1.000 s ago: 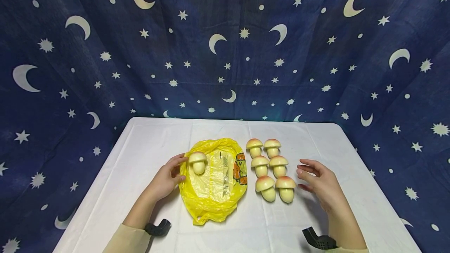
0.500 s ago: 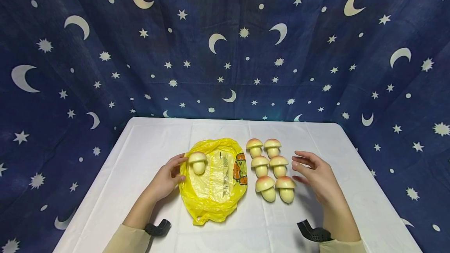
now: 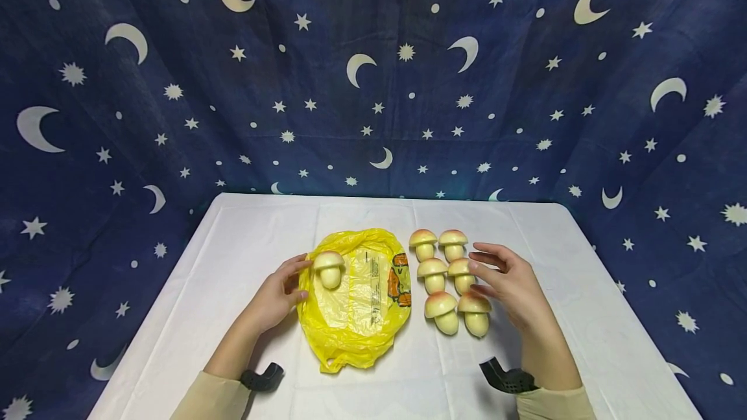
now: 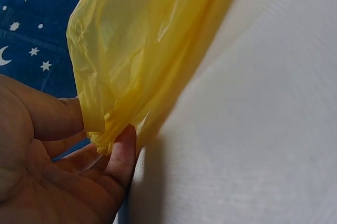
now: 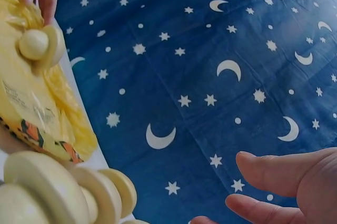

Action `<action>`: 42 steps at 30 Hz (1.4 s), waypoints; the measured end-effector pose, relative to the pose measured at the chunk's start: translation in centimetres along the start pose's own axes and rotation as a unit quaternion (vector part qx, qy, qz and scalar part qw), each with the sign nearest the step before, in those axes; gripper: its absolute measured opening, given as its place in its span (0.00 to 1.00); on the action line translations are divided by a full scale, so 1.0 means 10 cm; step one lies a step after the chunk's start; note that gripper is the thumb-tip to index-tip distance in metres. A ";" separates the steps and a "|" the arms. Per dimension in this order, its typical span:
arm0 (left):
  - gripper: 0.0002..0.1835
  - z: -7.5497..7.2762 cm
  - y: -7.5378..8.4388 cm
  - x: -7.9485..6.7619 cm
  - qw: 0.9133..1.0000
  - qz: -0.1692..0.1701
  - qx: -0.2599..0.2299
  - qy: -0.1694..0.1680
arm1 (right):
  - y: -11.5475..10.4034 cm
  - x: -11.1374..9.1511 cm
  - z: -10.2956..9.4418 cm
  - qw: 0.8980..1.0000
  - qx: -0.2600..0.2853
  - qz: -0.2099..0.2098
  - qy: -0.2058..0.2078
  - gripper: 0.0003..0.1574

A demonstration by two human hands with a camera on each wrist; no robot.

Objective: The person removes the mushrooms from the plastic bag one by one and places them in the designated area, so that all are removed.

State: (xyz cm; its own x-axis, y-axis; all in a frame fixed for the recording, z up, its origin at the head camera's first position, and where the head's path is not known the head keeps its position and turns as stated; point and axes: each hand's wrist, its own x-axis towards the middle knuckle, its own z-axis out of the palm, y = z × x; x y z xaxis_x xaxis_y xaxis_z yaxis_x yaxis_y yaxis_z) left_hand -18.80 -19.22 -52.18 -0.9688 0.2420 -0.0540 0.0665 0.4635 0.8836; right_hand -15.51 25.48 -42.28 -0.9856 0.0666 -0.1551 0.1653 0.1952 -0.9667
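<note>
A yellow plastic bag (image 3: pixel 356 342) with its rim rolled out lies on the white table, and one mushroom (image 3: pixel 329 274), apparently a toy, rests inside at its upper left. My left hand (image 3: pixel 273 300) pinches the bag's left rim between thumb and fingers; the gathered plastic (image 4: pixel 121 92) shows between them in the left wrist view. To the right of the bag stand several more mushrooms (image 3: pixel 432 274) in two columns, cream with reddish tops. My right hand (image 3: pixel 513 284), fingers spread and holding nothing, hovers at the middle mushroom (image 3: pixel 461 271) of the right column, overlapping it in the head view.
White cloth covers the table (image 3: pixel 251 232). A dark blue curtain (image 3: pixel 373 83) with moons and stars rises behind and on both sides. Black camera mounts (image 3: pixel 506 378) sit on both wrists.
My right hand has moved left and a little away from me, from beside the mushrooms to the right column. The left hand, bag and mushrooms have stayed put.
</note>
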 end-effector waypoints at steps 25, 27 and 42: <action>0.32 0.00 0.02 -0.01 1.000 0.007 0.018 -0.003 | -0.11 0.11 0.48 0.999 0.015 -0.015 -0.046 0.33; 0.32 0.00 0.02 -0.01 1.000 0.006 0.017 -0.001 | -0.11 0.12 0.55 0.999 0.013 -0.009 -0.051 0.33; 0.32 0.00 -0.01 0.00 1.000 0.009 0.009 0.001 | -0.05 0.25 0.92 0.996 0.014 -0.013 -0.088 0.32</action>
State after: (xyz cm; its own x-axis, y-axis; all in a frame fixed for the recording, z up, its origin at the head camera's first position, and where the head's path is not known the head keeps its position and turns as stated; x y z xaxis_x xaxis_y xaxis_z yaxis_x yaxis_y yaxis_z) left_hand -18.78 -19.22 -52.27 -0.9680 0.2483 -0.0366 0.0885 0.4741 0.8760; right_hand -18.32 16.53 -44.07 -0.9807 -0.1117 -0.1606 0.1408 0.1674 -0.9758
